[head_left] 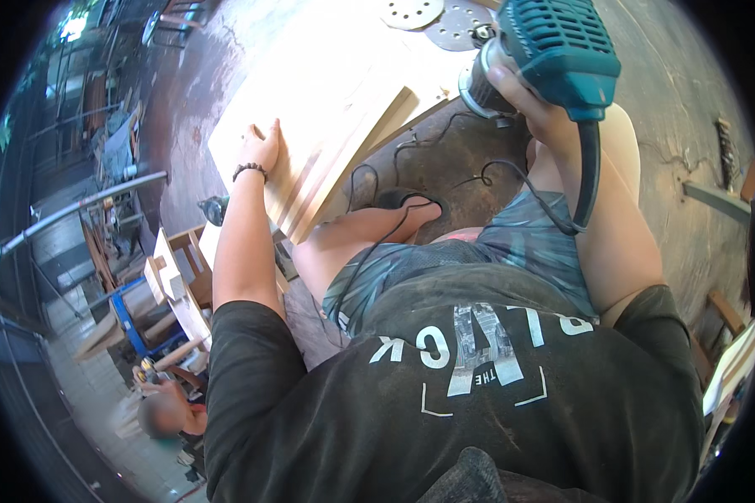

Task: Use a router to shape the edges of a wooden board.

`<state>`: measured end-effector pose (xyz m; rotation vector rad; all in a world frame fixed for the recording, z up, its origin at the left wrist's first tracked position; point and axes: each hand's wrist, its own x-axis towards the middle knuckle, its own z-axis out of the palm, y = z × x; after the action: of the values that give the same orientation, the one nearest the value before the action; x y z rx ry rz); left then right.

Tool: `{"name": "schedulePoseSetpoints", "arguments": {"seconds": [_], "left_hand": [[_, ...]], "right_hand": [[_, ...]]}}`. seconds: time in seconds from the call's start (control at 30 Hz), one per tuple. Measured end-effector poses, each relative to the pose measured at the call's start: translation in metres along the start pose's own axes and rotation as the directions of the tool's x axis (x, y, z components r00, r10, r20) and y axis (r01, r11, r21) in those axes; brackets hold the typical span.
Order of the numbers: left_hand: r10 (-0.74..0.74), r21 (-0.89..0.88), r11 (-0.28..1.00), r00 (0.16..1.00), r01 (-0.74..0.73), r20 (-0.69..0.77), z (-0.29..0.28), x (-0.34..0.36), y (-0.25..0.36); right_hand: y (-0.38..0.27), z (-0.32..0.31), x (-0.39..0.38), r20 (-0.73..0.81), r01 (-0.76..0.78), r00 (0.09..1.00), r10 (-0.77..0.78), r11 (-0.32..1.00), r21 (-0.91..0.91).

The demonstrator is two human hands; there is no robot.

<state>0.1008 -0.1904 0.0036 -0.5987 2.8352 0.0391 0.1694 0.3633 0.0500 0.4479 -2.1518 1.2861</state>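
Wooden board [331, 113] is laid flat in front of the seated person, striped edge turned toward the left thigh. Left hand [260, 149] is rested on its left part, fingers loosely spread, nothing clenched. Green power tool [562, 54] is grasped in right hand [538, 109], thumb wrapped around the metal lower part; tool is held up by the board's right end, whether touching cannot be told. Black cord [591, 168] is looped down from it. Two round discs with holes [411, 12] are left at the far side. Progress: board is set down and tool is taken up, so setup seems done; no mark of the tool can be made out on the board, its top being washed out by glare. Tool work on it is judged unfinished; amount left cannot be told.
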Motion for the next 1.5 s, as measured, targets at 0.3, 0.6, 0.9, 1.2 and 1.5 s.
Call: {"name": "schedulePoseSetpoints", "arguments": {"seconds": [0.3,0.6,0.9,1.2,1.5], "left_hand": [[-0.235,-0.396,0.916,0.890,0.068,-0.390,0.079,-0.169,-0.055],[-0.086,-0.803,0.540,0.966,0.252,0.245,0.058,-0.283,0.030],[0.352,-0.297,0.878,0.927,-0.375,-0.130,-0.050,-0.168,0.082],[-0.091,-0.250,0.968,0.967,0.029,-0.238,0.056,-0.120,-0.003],[-0.134,-0.060,0.991,0.949,0.122,-0.286,0.040,-0.248,0.049]], "right_hand": [[0.000,0.006,-0.001,-0.034,0.009,0.999,-0.006,0.995,0.099],[0.009,0.009,-0.007,0.076,-0.133,0.991,0.114,0.928,0.349],[0.010,0.001,-0.014,0.029,-0.182,0.983,0.181,0.945,0.272],[0.011,-0.002,-0.009,0.022,-0.106,0.994,0.104,0.976,0.188],[0.006,0.003,-0.009,-0.029,-0.116,0.991,0.131,0.948,0.296]]}}
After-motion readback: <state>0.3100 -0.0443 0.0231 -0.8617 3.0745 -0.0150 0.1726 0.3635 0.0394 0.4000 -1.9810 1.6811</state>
